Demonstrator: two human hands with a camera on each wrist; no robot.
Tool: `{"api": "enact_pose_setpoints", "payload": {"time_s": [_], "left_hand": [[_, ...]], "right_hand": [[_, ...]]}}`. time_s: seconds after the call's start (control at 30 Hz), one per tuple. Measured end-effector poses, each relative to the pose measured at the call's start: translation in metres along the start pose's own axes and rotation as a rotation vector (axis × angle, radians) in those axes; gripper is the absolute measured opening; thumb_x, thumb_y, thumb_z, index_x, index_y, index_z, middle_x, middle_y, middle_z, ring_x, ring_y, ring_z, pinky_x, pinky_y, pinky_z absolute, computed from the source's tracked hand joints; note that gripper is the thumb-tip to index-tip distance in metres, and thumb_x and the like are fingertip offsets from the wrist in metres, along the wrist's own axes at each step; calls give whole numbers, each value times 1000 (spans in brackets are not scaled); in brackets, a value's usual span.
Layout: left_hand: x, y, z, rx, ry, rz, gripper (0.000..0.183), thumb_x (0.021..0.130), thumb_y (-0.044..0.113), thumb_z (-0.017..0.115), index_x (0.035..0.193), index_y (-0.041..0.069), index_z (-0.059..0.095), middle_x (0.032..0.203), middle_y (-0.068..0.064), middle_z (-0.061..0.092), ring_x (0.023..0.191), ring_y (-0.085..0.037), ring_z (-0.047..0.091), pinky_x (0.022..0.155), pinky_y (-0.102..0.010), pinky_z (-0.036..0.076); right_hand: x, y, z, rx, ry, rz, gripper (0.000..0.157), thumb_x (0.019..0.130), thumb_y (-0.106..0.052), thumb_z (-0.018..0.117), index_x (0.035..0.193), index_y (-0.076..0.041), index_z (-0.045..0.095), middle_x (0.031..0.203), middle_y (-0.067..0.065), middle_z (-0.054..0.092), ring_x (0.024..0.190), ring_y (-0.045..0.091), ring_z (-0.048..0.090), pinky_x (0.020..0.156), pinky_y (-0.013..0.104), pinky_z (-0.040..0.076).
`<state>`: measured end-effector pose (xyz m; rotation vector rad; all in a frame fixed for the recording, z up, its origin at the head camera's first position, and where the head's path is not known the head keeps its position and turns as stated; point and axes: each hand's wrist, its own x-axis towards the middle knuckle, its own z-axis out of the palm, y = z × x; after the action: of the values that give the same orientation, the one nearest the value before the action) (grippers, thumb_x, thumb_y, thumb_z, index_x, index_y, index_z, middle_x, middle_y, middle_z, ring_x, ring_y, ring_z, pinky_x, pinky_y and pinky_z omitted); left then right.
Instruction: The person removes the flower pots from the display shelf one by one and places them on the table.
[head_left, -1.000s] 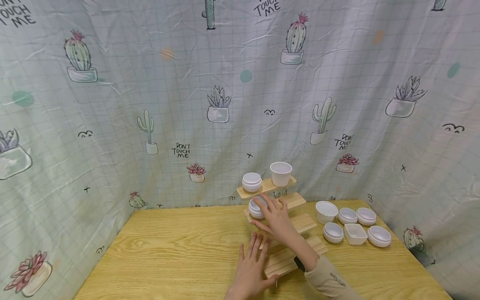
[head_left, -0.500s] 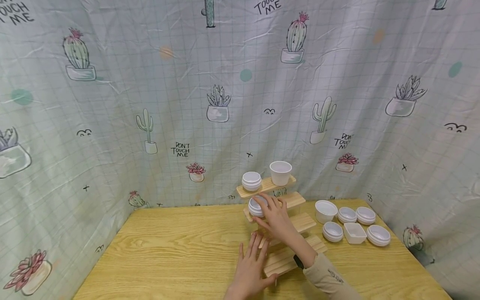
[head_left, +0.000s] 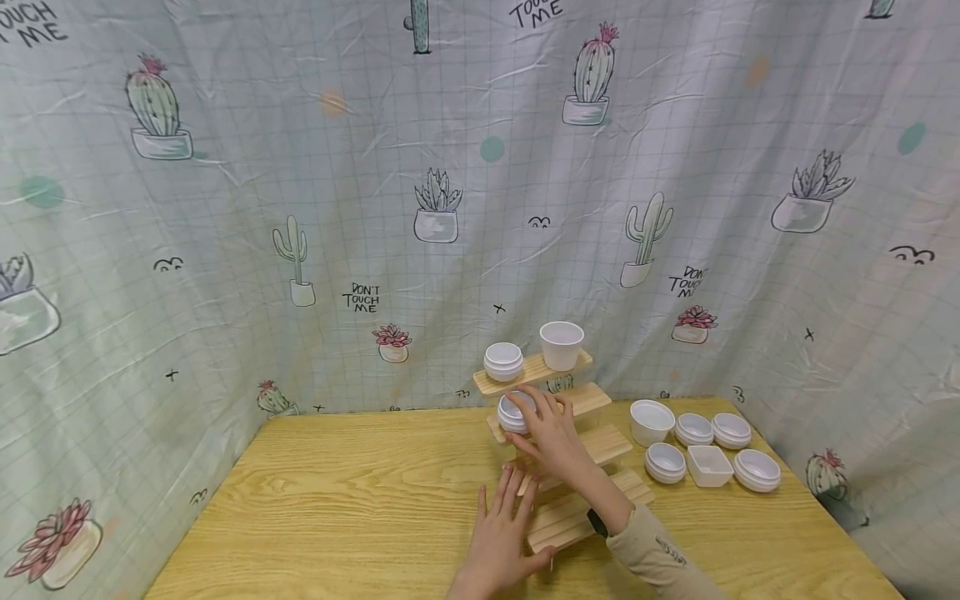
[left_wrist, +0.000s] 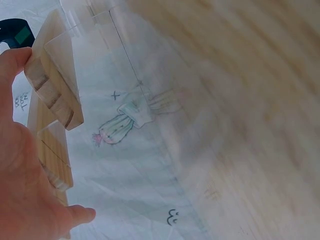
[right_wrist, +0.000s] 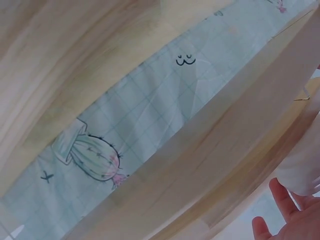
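Observation:
A stepped stand (head_left: 592, 518) with pale wooden boards and clear side supports stands on the table. On its second board from the top, my right hand (head_left: 557, 437) holds a small round white pot (head_left: 512, 419) with a ribbed side, thumb at the near side and fingers over the rim. The right wrist view catches only part of that hand (right_wrist: 292, 220) at the white pot. My left hand (head_left: 497, 537) rests along the stand's lower left side, fingers straight and spread. In the left wrist view, its thumb touches the end of a board (left_wrist: 55, 82).
The top board bears a ribbed white pot (head_left: 503, 362) and a taller white pot (head_left: 562, 346). Right of the stand, several white pots stand on the table (head_left: 337, 492), among them a square one (head_left: 709, 466). A cactus-print curtain (head_left: 360, 167) hangs behind.
My right thumb has moved up against the near side of the pot, closing the grasp. The left hand stays where it was on the stand.

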<state>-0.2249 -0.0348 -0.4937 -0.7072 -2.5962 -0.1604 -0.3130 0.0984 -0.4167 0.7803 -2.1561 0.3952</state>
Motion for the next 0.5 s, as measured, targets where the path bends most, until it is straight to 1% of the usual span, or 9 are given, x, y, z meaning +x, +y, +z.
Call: {"api": "enact_pose_setpoints", "payload": {"time_s": [0.2,0.4,0.5], "left_hand": [[0,0,0,12,0,8,86,76,67,46,142,17,21,147,-8,21,137,-23,12,93,-59,34],[1,1,-1,19,-10,1,86,75,67,47,142,18,23,148,-8,22,136,-26,17,94,-58,34],[2,1,-1,15,-12,-3,86,75,67,48,142,18,23,148,-8,22,136,-26,16,94,-58,34]], "right_hand": [[-1,0,-1,8,0,2,59,73,-31,71,125,-13,50,123,13,49,103,31,51,83,50,35],[-1,0,-1,7,-11,8,58,74,-31,70,125,-13,50,123,13,49,106,30,51,84,49,35],[-2,0,-2,11,-5,2,58,74,-31,71,124,-12,50,123,14,49,106,30,50,83,49,35]]}}
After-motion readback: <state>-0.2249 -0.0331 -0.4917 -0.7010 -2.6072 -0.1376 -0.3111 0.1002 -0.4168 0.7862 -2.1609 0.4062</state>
